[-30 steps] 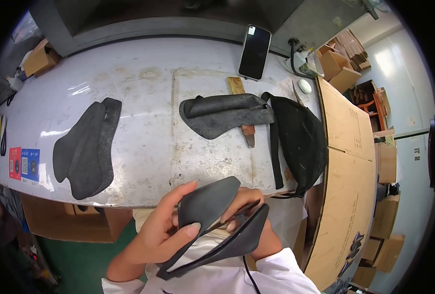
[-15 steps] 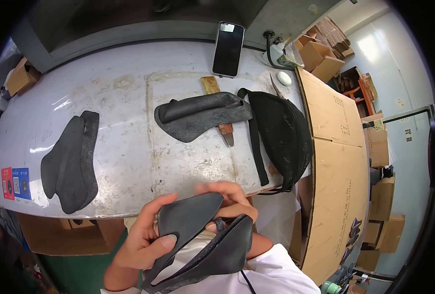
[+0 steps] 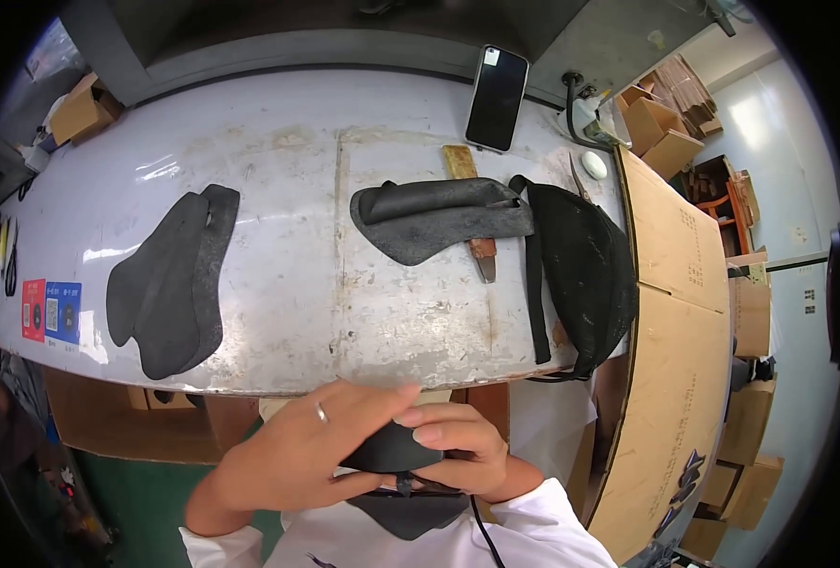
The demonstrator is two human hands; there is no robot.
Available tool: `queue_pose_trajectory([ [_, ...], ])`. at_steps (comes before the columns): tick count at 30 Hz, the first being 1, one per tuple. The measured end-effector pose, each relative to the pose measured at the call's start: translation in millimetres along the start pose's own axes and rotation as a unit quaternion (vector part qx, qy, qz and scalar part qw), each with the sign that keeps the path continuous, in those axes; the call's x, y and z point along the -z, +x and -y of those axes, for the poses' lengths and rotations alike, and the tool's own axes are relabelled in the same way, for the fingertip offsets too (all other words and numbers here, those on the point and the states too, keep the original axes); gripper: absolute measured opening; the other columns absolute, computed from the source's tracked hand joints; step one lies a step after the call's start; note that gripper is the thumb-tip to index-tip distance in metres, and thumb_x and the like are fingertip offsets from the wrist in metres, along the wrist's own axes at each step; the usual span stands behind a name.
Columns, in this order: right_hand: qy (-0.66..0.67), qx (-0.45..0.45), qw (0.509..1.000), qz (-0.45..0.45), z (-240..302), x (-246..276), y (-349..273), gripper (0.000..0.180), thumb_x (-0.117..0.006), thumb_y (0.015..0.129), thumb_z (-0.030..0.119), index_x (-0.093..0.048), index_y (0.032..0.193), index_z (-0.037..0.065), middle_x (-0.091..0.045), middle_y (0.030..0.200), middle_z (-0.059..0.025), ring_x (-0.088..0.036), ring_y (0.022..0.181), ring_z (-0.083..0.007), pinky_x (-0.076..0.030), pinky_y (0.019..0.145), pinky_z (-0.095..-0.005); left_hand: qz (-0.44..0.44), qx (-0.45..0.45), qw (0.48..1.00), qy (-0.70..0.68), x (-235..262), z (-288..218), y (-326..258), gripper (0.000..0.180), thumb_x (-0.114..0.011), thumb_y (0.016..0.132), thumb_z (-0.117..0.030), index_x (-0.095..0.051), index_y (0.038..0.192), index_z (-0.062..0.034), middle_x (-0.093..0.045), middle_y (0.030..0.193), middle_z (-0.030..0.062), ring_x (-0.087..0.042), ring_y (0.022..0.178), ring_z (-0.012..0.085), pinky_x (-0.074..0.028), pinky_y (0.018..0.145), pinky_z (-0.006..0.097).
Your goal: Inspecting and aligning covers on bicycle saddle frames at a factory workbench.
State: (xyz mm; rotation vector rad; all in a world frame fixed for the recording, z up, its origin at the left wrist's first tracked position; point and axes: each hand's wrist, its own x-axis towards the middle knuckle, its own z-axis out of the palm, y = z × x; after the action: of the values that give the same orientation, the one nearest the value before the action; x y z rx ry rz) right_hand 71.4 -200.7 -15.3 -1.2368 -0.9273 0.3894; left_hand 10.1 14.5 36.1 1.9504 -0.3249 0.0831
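Close to my body, below the table's front edge, both hands hold a black leather shoe upper [image 3: 393, 452]. My left hand [image 3: 297, 440], with a ring on one finger, is closed over its left side and upper edge. On the other side my right hand [image 3: 467, 450] grips it with bent fingers, thumb near the left fingertips. Much of the upper is covered by my hands; a pointed flap hangs below them. One folded dark leather upper [image 3: 178, 284] lies at the table's left. Another [image 3: 429, 222] rests across a knife [image 3: 483, 260] with a wrapped handle.
A black waist bag [image 3: 581, 275] lies at the table's right, beside an upright cardboard sheet [image 3: 675, 379]. Farther back are a phone [image 3: 497, 99], a white round object [image 3: 593, 166] and a bottle [image 3: 585, 118]. Red and blue cards [image 3: 63, 312] lie at the left edge.
My left hand has moved over the upper's top edge, and my right hand has closed in near it. The upper has turned and shows less. The whole view has shifted slightly.
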Motion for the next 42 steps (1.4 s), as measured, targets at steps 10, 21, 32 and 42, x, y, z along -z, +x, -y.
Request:
queue_pose_trajectory([
  [10, -0.375, 0.272, 0.885, -0.052, -6.4, 3.0, 14.6, 0.044, -0.058, 0.095, 0.040, -0.061, 0.064, 0.009, -0.066, 0.116, -0.0071, -0.059, 0.111, -0.0295, -0.043, 0.099, -0.0490, -0.079, -0.116, 0.972, 0.189, -13.5, 0.7, -10.6, 0.043, -0.078, 0.065, -0.028, -0.068, 0.103, -0.0093, -0.059, 0.093, 0.0032, -0.053, 0.069, 0.0192, -0.045, 0.051, 0.028],
  [21, -0.353, 0.301, 0.885, -0.045, -9.7, 0.6, 19.3, 0.048, -0.060, 0.094, 0.041, -0.051, 0.061, 0.008, -0.065, 0.107, -0.0117, -0.060, 0.105, -0.0301, -0.049, 0.090, -0.0462, -0.100, -0.118, 0.952, 0.262, -13.2, -9.2, -13.9, 0.034, -0.080, 0.065, -0.028, -0.070, 0.095, -0.0154, -0.056, 0.086, -0.0027, -0.050, 0.066, 0.0145, -0.041, 0.043, 0.024],
  [32, -0.005, 0.132, 0.984, -0.123, -42.7, -15.3, 19.5, 0.081, -0.076, 0.078, 0.047, -0.036, 0.134, 0.004, -0.049, 0.130, -0.0284, -0.049, 0.121, -0.0415, -0.038, 0.102, -0.0532, -0.138, -0.088, 0.980, 0.115, -35.9, -4.5, -18.3, 0.062, -0.077, 0.076, -0.014, -0.052, 0.128, 0.0079, -0.061, 0.109, 0.0148, -0.055, 0.082, 0.0261, -0.047, 0.068, 0.033],
  [42, 0.178, 0.027, 0.966, -0.185, -15.7, -5.3, 8.0, 0.023, -0.061, 0.096, 0.021, -0.058, 0.098, -0.002, -0.063, 0.090, -0.0169, -0.059, 0.078, -0.0244, -0.048, 0.076, -0.0372, -0.278, 0.040, 0.952, -0.120, -26.1, 2.4, -25.6, 0.094, -0.069, 0.080, 0.005, -0.008, 0.151, 0.0071, -0.046, 0.134, 0.0257, -0.051, 0.122, 0.0297, -0.039, 0.105, 0.039],
])
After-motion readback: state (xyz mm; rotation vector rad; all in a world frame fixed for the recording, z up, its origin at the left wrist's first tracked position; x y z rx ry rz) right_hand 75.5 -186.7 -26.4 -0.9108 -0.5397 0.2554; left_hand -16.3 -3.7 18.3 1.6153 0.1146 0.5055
